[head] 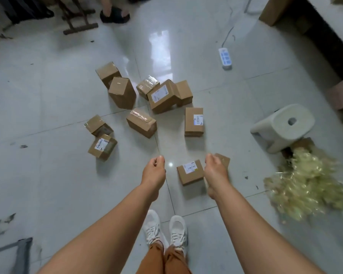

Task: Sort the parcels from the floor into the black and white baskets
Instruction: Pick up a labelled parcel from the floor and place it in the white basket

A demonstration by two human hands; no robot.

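Cardboard parcels [190,172] on floor, hands reaching down, left [153,171] and right [215,169] loosely curled, empty.

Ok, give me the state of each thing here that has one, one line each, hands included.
Left hand: fingers loosely curled, holding nothing.
Right hand: loosely curled, empty, beside the nearest parcel.
Nearest parcel: on the floor, label up, untouched.
Tilted parcel: leaning, one edge raised.
Taped parcel: sealed, lying on the floor.
Stool: upright.
Power strip: on the floor, nothing plugged in.
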